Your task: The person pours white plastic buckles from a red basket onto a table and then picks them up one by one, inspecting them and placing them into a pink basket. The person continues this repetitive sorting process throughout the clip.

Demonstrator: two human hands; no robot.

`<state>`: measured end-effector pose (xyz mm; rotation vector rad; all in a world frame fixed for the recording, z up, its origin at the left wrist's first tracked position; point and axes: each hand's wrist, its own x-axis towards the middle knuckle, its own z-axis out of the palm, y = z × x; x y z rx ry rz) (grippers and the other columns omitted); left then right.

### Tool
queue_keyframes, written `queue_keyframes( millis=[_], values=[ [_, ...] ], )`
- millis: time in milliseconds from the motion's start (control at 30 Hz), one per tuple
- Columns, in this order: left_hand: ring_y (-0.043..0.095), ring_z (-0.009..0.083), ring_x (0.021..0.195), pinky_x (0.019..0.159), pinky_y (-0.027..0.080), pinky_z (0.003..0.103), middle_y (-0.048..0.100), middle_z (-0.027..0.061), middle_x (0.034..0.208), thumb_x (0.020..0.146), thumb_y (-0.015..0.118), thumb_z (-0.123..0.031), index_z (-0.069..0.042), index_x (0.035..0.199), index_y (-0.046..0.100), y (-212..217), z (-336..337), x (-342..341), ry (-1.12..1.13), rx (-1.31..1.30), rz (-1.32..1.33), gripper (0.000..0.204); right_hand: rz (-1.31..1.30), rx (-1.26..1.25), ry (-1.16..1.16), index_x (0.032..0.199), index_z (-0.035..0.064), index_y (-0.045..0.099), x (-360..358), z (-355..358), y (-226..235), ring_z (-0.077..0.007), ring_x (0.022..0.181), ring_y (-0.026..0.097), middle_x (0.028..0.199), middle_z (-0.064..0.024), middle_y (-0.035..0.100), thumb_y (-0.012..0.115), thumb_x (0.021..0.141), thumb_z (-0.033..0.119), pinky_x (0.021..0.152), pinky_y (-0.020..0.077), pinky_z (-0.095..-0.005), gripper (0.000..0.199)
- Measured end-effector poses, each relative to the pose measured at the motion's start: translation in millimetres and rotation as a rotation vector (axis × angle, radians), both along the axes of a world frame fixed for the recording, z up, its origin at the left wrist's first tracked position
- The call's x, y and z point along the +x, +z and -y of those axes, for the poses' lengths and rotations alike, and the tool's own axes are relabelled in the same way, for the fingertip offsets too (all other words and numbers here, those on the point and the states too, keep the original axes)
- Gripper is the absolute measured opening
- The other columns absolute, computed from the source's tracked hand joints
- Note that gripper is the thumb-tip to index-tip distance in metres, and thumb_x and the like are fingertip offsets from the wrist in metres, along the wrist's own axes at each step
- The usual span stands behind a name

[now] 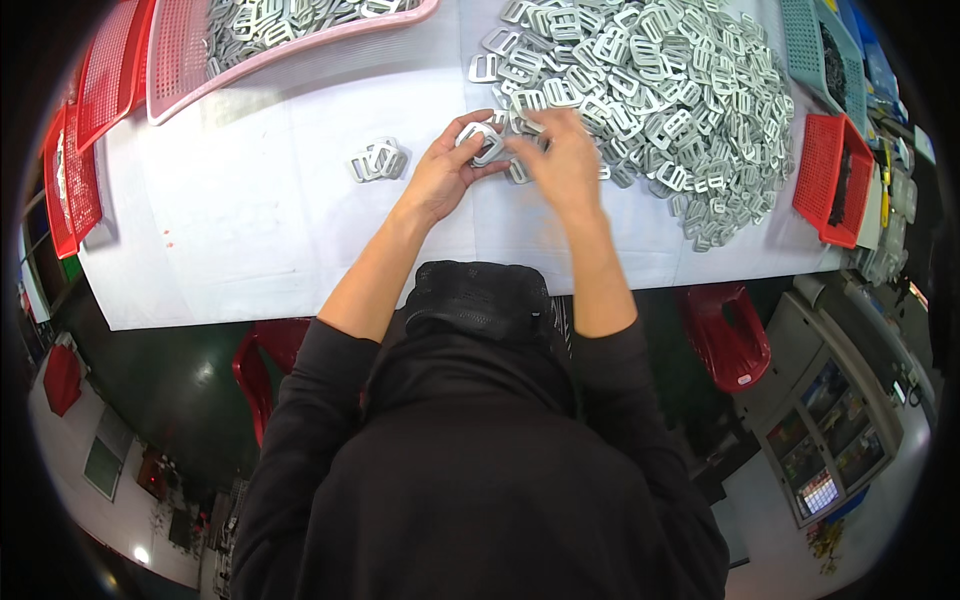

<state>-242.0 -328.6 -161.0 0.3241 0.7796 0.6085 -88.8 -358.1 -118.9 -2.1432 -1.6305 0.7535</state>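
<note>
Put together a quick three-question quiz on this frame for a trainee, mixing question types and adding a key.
1. Multiple choice: what does the person's left hand hold?
A) a pair of scissors
B) a silver buckle
C) a roll of tape

2. True or false: the small group of buckles lies to the right of the large heap.

3. Short answer: is it clear whether the right hand grips a piece, and why?

Key:
1. B
2. False; the small group of buckles lies to the left of the large heap.
3. No; the right hand is blurred, so its grip cannot be made out.
</note>
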Motion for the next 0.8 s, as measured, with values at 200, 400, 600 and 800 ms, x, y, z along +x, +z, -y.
queue_keyframes(
  millis=[200, 400, 600, 800],
  values=[
    [0.055, 0.0256, 0.106, 0.086, 0.050, 0.039, 0.053, 0.0118, 0.115, 0.089, 0.051, -0.014, -0.002, 0.124, 0.042, 1.5, -16.1, -20.7, -0.104, -0.046, 0.078, 0.039, 0.582, 0.300, 0.393, 0.108, 0.0106, 0.059, 68.3, -21.5, -36.0, -0.0198, 0.094, 0.050, 0.102, 0.0001, 0.055, 0.060, 0.070, 0.007, 0.072, 0.0432, -0.0355, 0.038],
    [0.054, 0.0259, 0.107, 0.090, 0.048, 0.041, 0.051, 0.0120, 0.117, 0.089, 0.051, -0.018, -0.002, 0.125, 0.041, 2.4, -15.6, -23.4, -0.077, 0.003, 0.049, 0.041, 0.330, 0.396, 0.320, 0.105, 0.0081, 0.061, 70.2, -24.0, -43.0, -0.0219, 0.076, 0.055, 0.083, -0.0029, 0.060, 0.064, 0.074, 0.011, 0.066, 0.0439, -0.0350, 0.032],
    [0.046, 0.0262, 0.115, 0.098, 0.039, 0.045, 0.047, 0.0132, 0.123, 0.093, 0.045, -0.028, -0.003, 0.131, 0.036, 14.4, -13.0, -1.2, 0.015, -0.054, 0.166, 0.047, -0.717, 0.011, -0.169, 0.107, 0.0061, 0.062, 6.6, -9.8, 0.6, -0.0216, 0.070, 0.056, 0.082, -0.0072, 0.056, 0.063, 0.080, 0.016, 0.069, 0.0457, -0.0335, 0.028],
    [0.043, 0.0233, 0.117, 0.098, 0.037, 0.043, 0.045, 0.0146, 0.125, 0.093, 0.043, -0.029, -0.003, 0.134, 0.033, 36.6, -9.0, -3.9, -0.001, 0.049, 0.080, 0.050, -0.287, 0.087, -0.022, 0.114, 0.0065, 0.059, -23.5, -1.1, 10.3, -0.0236, 0.081, 0.054, 0.097, -0.0116, 0.049, 0.060, 0.083, 0.017, 0.074, 0.0437, -0.0347, 0.033]
  ],
)
